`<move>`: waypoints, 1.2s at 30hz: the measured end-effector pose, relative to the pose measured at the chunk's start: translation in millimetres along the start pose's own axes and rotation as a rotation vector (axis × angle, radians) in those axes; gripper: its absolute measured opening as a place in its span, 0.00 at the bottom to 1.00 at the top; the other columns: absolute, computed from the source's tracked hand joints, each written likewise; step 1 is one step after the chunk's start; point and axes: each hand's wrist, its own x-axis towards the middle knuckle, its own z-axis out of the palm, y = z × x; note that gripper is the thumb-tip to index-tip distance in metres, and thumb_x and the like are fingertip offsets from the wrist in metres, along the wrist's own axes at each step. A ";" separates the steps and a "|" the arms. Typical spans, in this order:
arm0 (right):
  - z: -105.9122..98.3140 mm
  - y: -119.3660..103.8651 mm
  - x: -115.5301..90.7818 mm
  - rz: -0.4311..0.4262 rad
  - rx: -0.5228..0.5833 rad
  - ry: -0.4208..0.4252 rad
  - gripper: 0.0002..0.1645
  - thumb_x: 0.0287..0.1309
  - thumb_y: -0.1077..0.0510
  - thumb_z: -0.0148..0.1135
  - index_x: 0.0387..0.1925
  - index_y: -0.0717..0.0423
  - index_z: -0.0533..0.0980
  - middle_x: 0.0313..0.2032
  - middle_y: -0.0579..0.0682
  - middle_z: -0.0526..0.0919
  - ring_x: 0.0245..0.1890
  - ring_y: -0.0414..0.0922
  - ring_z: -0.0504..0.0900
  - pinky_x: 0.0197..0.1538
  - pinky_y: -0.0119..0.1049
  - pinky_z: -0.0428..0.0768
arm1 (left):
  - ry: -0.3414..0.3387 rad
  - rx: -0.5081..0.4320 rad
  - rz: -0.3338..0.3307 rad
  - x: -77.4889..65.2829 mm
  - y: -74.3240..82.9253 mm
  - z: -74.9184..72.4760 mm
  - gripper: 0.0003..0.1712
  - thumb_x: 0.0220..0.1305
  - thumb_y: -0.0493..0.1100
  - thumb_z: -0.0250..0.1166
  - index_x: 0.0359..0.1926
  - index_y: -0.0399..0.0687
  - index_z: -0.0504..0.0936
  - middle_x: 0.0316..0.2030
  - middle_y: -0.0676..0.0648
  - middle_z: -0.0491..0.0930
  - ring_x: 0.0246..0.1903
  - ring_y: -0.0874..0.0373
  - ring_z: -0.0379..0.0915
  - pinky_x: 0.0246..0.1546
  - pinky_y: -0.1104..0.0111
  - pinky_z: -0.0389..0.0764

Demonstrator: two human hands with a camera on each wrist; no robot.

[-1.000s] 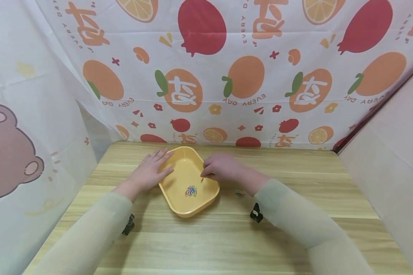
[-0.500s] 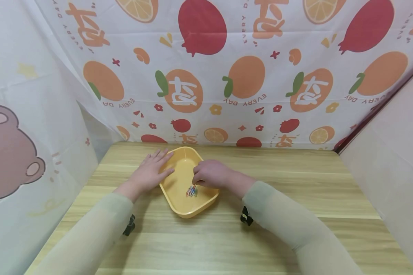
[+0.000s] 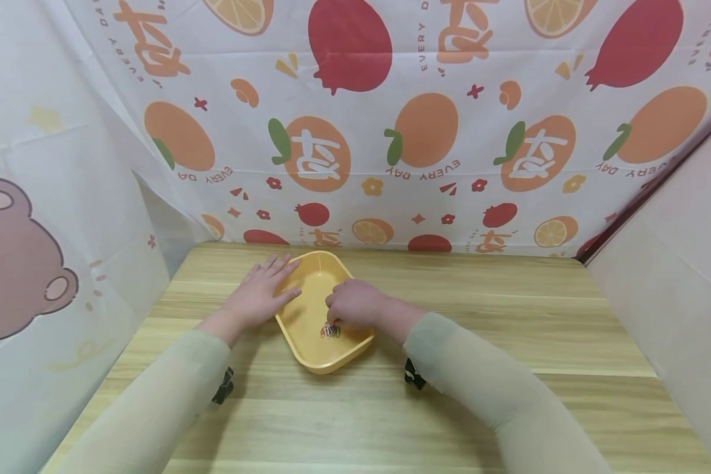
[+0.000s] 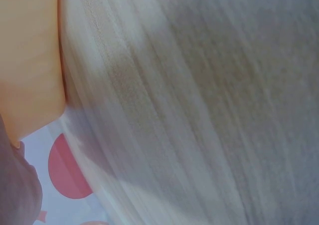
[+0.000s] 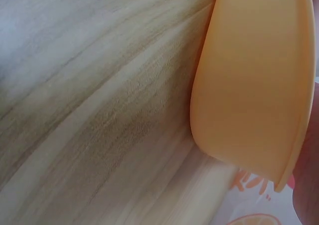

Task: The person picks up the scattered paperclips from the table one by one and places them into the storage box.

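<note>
A yellow tray (image 3: pixel 296 345) with rounded corners sits on the wooden table, turned at a slant. Across its left rim lies my left hand (image 3: pixel 255 299), fingers spread and thumb reaching over the inside. My right hand (image 3: pixel 355 304) is over the tray's right side, its curled fingertips pinching what looks like a reddish paper clip. Just beneath them a small pile of coloured paper clips (image 3: pixel 330 332) lies on the tray floor, partly hidden by those fingers. Both wrist views show the tray's outer wall (image 4: pixel 30 50) and, at the edge, a bit of hand (image 5: pixel 306 160).
The wooden table (image 3: pixel 308 428) reaches to a fruit-printed cloth (image 3: pixel 367 131) hanging behind it. White cloth (image 3: pixel 95 197) with a bear print hangs on the left, and a pale panel (image 3: pixel 675 263) stands on the right.
My right hand has moved left and down inside the tray, bringing a paper clip to the pile. The left hand has stayed on the rim.
</note>
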 end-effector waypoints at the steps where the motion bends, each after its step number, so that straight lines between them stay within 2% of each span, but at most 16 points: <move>1: 0.3 -0.6 0.4 0.004 -0.003 -0.007 0.09 0.65 0.49 0.63 0.36 0.32 0.88 0.33 0.36 0.79 0.36 0.39 0.74 0.40 0.35 0.71 | 0.001 0.003 0.002 0.2 0.1 0.1 0.41 0.73 0.63 0.51 0.78 0.55 0.53 0.78 0.43 0.47 0.76 0.38 0.38 0.73 0.41 0.41; 10: 1.8 1.5 -0.4 0.018 0.022 0.015 0.10 0.66 0.50 0.63 0.40 0.33 0.88 0.34 0.36 0.79 0.36 0.39 0.73 0.39 0.34 0.69 | 0.019 -0.003 0.009 0.4 3.8 -3.2 0.40 0.73 0.61 0.53 0.78 0.54 0.54 0.77 0.41 0.48 0.75 0.36 0.40 0.73 0.40 0.42; 16: -3.6 3.1 -4.5 0.024 0.054 0.068 0.09 0.64 0.51 0.64 0.40 0.35 0.88 0.35 0.36 0.80 0.36 0.39 0.74 0.39 0.35 0.72 | 0.009 0.001 0.004 0.9 0.2 -0.8 0.40 0.73 0.62 0.52 0.79 0.56 0.52 0.78 0.43 0.47 0.75 0.38 0.39 0.73 0.41 0.41; 24: -3.6 8.9 -12.6 0.054 0.138 0.147 0.11 0.64 0.53 0.65 0.46 0.40 0.87 0.38 0.39 0.82 0.40 0.40 0.77 0.45 0.33 0.76 | 0.001 -0.016 -0.001 1.1 -2.3 1.3 0.40 0.73 0.62 0.53 0.79 0.56 0.52 0.78 0.43 0.46 0.76 0.38 0.36 0.73 0.42 0.37; 30: -4.0 17.7 -27.0 0.070 0.196 0.264 0.10 0.64 0.54 0.66 0.45 0.43 0.88 0.37 0.41 0.82 0.39 0.40 0.78 0.45 0.33 0.77 | -0.006 -0.014 -0.005 0.3 -1.0 0.9 0.41 0.73 0.62 0.52 0.79 0.57 0.51 0.78 0.43 0.45 0.76 0.38 0.36 0.74 0.43 0.36; 36: -2.0 25.7 -51.6 0.148 0.250 0.323 0.11 0.63 0.55 0.67 0.46 0.44 0.87 0.37 0.42 0.81 0.39 0.40 0.78 0.45 0.36 0.78 | -0.009 -0.020 -0.003 -0.1 0.5 0.1 0.41 0.73 0.62 0.52 0.79 0.56 0.51 0.78 0.44 0.44 0.76 0.39 0.34 0.74 0.44 0.35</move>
